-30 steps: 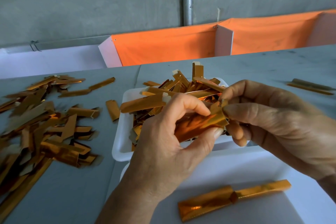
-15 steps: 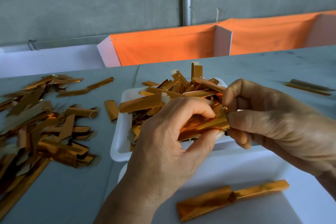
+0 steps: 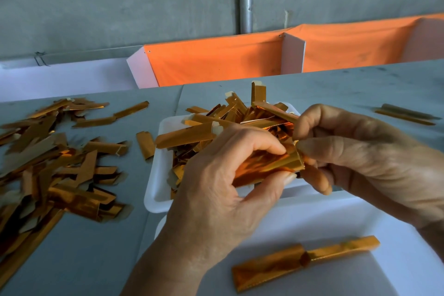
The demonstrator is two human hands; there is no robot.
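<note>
A: Where is the foil sleeve [image 3: 269, 163]?
B: Above the tray [image 3: 153, 175], mid-bench. The left hand [image 3: 223, 190] pinches its body; the right hand [image 3: 365, 163] pinches its end.
A: Handling?
B: Likely light, slippery, crease-prone (grip the edges gently).

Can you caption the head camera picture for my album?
Left hand and right hand pinch a gold foil strip near a full white tray.

Left hand [image 3: 216, 190] and right hand [image 3: 360, 158]: both bare, with creased skin over the knuckles and backs. Fingernails are short and plain; the left thumbnail [image 3: 289, 178] shows a pale tip. The left forearm [image 3: 163, 267] is bare to the frame edge.
</note>
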